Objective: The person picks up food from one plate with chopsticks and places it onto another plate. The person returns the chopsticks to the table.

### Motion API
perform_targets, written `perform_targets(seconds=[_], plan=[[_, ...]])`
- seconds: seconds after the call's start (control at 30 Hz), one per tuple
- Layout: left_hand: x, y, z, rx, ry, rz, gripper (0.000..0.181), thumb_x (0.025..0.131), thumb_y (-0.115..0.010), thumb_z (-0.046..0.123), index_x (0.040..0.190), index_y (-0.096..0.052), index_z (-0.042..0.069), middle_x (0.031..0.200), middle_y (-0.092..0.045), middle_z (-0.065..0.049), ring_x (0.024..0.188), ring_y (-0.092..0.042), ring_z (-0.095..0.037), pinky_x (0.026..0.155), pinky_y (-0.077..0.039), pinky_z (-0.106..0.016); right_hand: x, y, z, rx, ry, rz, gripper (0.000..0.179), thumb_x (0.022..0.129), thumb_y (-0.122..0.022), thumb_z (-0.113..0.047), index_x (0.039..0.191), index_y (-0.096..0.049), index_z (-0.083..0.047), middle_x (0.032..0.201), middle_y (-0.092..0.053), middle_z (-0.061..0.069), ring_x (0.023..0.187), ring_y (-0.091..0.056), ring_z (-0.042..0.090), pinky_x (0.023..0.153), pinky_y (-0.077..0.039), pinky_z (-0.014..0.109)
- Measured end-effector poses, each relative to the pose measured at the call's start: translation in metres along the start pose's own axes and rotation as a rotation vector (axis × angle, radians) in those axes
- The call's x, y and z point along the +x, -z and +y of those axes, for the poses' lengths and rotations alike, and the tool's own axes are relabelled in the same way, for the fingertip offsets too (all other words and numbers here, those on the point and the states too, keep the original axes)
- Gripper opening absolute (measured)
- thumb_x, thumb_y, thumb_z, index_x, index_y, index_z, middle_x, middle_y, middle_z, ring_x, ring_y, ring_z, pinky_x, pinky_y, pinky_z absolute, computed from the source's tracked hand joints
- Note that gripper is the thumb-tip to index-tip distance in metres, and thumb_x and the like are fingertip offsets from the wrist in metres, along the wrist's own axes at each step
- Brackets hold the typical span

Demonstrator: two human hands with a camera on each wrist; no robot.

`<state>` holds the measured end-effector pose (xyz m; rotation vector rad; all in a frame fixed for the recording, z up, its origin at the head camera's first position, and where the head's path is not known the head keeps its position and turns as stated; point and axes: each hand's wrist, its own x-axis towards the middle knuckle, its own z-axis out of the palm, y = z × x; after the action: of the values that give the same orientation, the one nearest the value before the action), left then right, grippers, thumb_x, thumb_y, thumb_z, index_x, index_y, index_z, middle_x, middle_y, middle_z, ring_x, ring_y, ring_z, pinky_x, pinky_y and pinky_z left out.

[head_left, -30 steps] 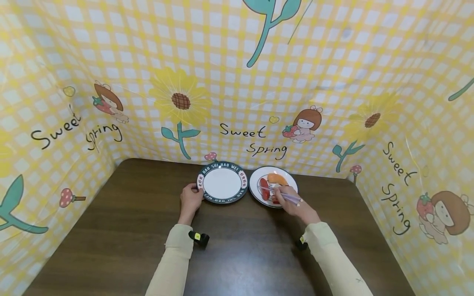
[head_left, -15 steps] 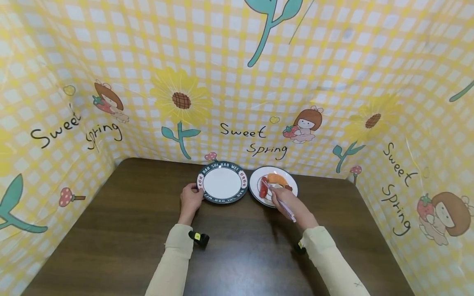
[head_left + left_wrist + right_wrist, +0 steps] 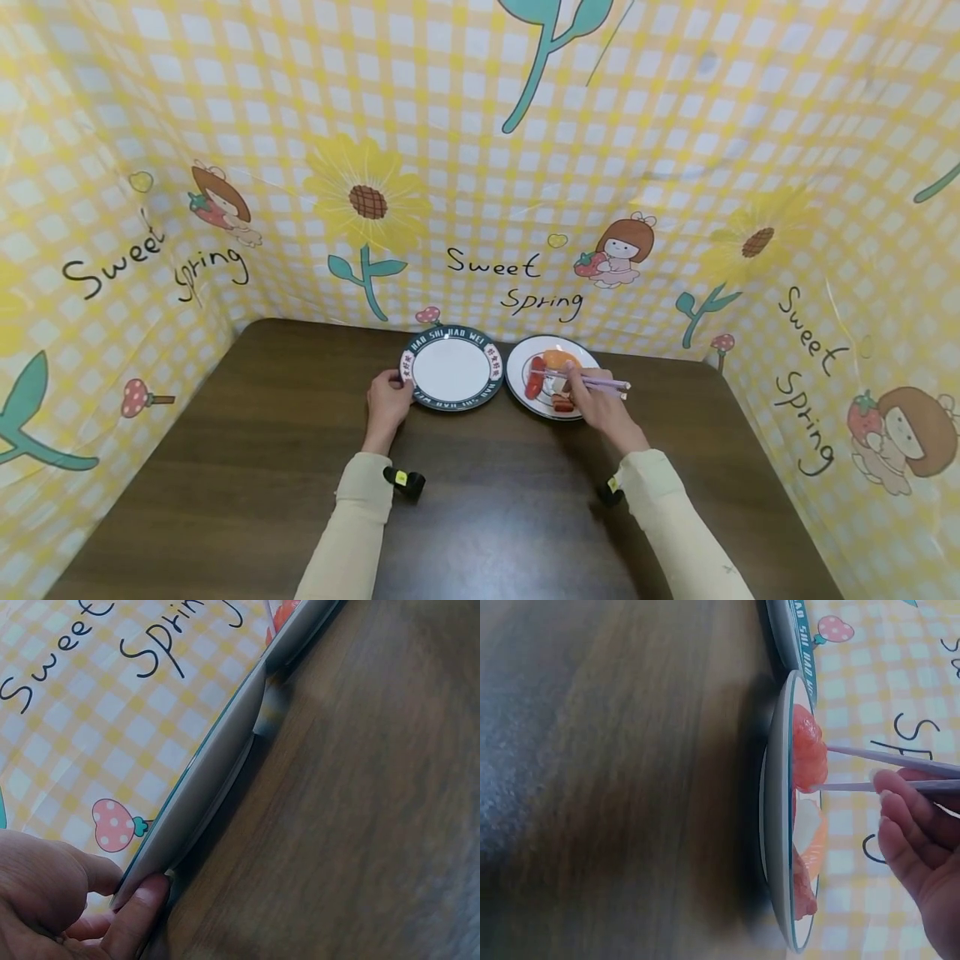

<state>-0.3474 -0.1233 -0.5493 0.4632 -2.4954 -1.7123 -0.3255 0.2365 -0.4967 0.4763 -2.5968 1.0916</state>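
Observation:
My left hand (image 3: 387,403) pinches the left rim of a round white plate (image 3: 450,369) with a dark green lettered border; in the left wrist view the thumb (image 3: 101,874) lies over the rim and a finger beneath. A second white plate (image 3: 520,385) with a thin dark edge holds food. Above it my right hand (image 3: 606,415) holds lilac chopsticks (image 3: 611,386). Their tips reach a glossy, lumpy red food piece (image 3: 808,750); whether they grip it I cannot tell. An orange piece (image 3: 558,359) and a reddish-brown piece (image 3: 562,403) lie beside it, along with something white.
Both plates stand side by side near the back edge of a dark brown wooden table (image 3: 480,517). A yellow checked cloth (image 3: 480,167) with printed flowers and lettering hangs behind and at both sides. A black camera (image 3: 405,483) is strapped to the left wrist.
My right hand first turned the chopsticks to a steeper slant, then swung them back nearly level, with their rear ends now further right. My left hand and both plates stay in place.

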Motion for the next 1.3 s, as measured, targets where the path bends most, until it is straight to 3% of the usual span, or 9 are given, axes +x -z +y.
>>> perform_targets(seconds=[0.17,0.27,0.47,0.67,0.83,1.07,1.3], plan=[[0.0,-0.001,0.0,-0.005,-0.001,-0.005,0.043,0.101,-0.058,0.016,0.138,-0.054,-0.006,0.111,-0.066,-0.027,0.089,-0.071,-0.031,0.073,-0.057,-0.034,0.005,0.001,0.006,0.041,-0.093,-0.105,0.052,0.11,-0.041,-0.024,0.08,-0.073,0.005,0.063,-0.064,0.02,0.051,-0.051,0.01,0.05,-0.042,0.024],[0.001,-0.001,0.001,-0.007,-0.002,-0.003,0.043,0.1,-0.058,0.016,0.137,-0.054,-0.006,0.111,-0.066,-0.026,0.088,-0.071,-0.03,0.072,-0.056,-0.033,0.009,0.003,0.007,0.038,-0.074,-0.18,0.045,0.107,-0.042,-0.018,0.083,-0.072,0.005,0.067,-0.065,0.02,0.053,-0.05,0.008,0.05,-0.041,0.022],[0.003,-0.001,0.003,-0.007,-0.014,-0.001,0.042,0.1,-0.059,0.016,0.137,-0.055,-0.005,0.11,-0.067,-0.025,0.087,-0.072,-0.03,0.071,-0.054,-0.032,0.014,0.008,0.003,-0.055,0.067,-0.267,0.038,0.105,-0.043,-0.011,0.083,-0.07,0.004,0.068,-0.066,0.016,0.056,-0.049,0.005,0.053,-0.043,0.021],[0.003,-0.002,0.002,-0.007,-0.019,-0.003,0.043,0.101,-0.058,0.016,0.138,-0.054,-0.006,0.112,-0.067,-0.027,0.09,-0.072,-0.031,0.074,-0.056,-0.034,0.013,0.006,0.001,-0.009,0.081,-0.248,0.041,0.107,-0.043,-0.011,0.078,-0.068,0.004,0.069,-0.066,0.015,0.058,-0.05,0.007,0.055,-0.044,0.023],[0.0,-0.001,0.0,0.001,-0.039,0.006,0.043,0.1,-0.058,0.014,0.136,-0.054,-0.009,0.111,-0.068,-0.029,0.089,-0.072,-0.033,0.074,-0.056,-0.035,0.007,0.001,-0.002,-0.06,0.097,-0.25,0.037,0.107,-0.047,-0.012,0.082,-0.069,0.003,0.07,-0.066,0.012,0.059,-0.048,0.006,0.056,-0.043,0.023],[-0.002,0.001,0.0,0.002,-0.057,0.011,0.043,0.099,-0.058,0.014,0.135,-0.055,-0.009,0.11,-0.068,-0.028,0.089,-0.072,-0.034,0.073,-0.054,-0.036,0.0,-0.002,-0.009,-0.104,0.16,-0.227,0.034,0.106,-0.048,-0.007,0.079,-0.066,0.002,0.061,-0.048,-0.007,0.056,-0.041,0.004,0.055,-0.041,0.024],[-0.001,0.0,0.0,0.017,-0.052,0.018,0.043,0.1,-0.058,0.015,0.135,-0.055,-0.008,0.11,-0.069,-0.027,0.092,-0.071,-0.034,0.077,-0.054,-0.04,-0.007,-0.002,-0.018,-0.222,0.209,-0.202,0.032,0.104,-0.049,-0.004,0.074,-0.059,0.0,0.064,-0.044,-0.005,0.06,-0.044,0.011,0.06,-0.043,0.029]])
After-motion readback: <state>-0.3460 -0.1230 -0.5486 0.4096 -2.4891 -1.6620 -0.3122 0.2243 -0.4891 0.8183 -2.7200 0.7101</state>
